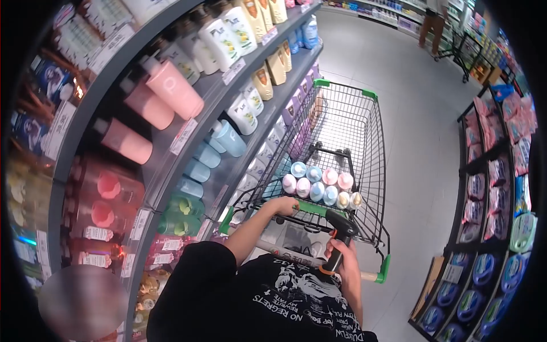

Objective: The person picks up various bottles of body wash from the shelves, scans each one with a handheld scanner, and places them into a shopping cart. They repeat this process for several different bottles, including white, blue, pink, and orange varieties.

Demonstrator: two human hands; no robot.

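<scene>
My right hand (347, 259) is wrapped round the grip of a black and orange handheld barcode scanner (343, 225), held over the near end of a shopping cart (383, 154). My left hand (285, 206) is closed on the cart's near top edge, beside its green plastic strip (319, 210); its fingertips are partly hidden. Inside the cart, at the near end, several bottles (317, 185) with pink, blue and cream tops stand close together in rows. The cart's push handle (290, 253) crosses in front of my body, below both hands.
Shelves on the left carry pink pump bottles (175, 90), white bottles (221, 44), blue bottles (229, 138) and green bottles (181, 216). A rack (459, 211) of packaged goods lines the right side. Down the grey-floored aisle, a person (433, 25) stands near another cart (457, 54).
</scene>
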